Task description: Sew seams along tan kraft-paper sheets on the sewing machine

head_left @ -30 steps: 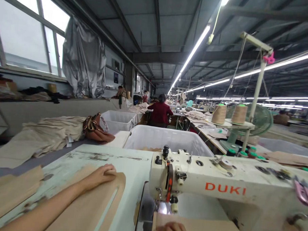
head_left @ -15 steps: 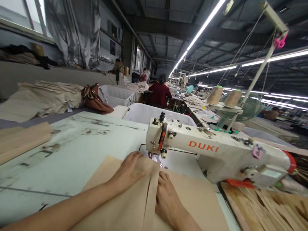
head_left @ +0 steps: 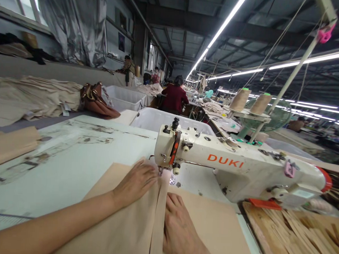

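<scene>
Fabric (head_left: 125, 230), tan, fills the lower centre, running under the sewing machine (head_left: 207, 151) right of centre. Left hand (head_left: 137, 180) presses it flat, fingers together; right hand (head_left: 178, 226), fingers together, rests beside the narrow strip.

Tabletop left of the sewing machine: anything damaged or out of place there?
The pale green tabletop looks damaged: dark, worn patches mark its surface. Beyond it, a brown handbag sits beside piled fabric, perhaps out of place. The tan fabric under the left hand and right hand shows no visible stain.
</scene>
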Tool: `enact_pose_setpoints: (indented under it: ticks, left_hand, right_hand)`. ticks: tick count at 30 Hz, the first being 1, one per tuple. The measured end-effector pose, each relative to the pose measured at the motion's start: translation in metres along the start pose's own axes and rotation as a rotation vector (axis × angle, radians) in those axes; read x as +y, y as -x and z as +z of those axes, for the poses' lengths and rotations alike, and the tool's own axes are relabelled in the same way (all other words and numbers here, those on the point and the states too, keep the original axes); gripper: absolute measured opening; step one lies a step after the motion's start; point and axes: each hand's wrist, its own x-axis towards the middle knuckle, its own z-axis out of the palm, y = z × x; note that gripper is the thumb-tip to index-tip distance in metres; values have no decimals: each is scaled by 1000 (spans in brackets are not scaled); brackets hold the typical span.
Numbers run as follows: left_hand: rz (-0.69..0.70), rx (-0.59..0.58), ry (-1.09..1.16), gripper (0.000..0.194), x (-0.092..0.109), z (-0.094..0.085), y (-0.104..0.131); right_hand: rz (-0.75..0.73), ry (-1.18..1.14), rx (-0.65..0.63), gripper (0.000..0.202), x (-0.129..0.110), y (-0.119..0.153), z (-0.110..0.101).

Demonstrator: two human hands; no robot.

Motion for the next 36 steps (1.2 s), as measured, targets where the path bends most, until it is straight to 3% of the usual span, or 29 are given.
enact_pose_setpoints:
  ticks: [4, 7, 11, 17, 25, 36]
  left_hand:
    - [-11, -10, -54, 24, -2, -6, -6]
    - [-17, -56, -58, 26, 9, -12, 20]
    - [-45, -137, -46, 48, 16, -15, 49]
    - [-74, -224, -3, 50, 3, -14, 43]
    - [-41, -299, 28, 47, 17, -23, 58]
    - [12, -284, 36, 46, 20, -23, 60]
  right_hand:
    - [9, 10, -22, 26, 0, 2, -2]
    - [-5, 0, -18, 21, -2, 1, -4]
    - [-25, 7, -26, 14, -3, -3, -8]
    - [13, 5, -71, 14, -4, -2, -9]
    - [14, -7, -87, 15, -5, -5, -8]
    - [15, 41, -91, 20, -4, -5, -8]
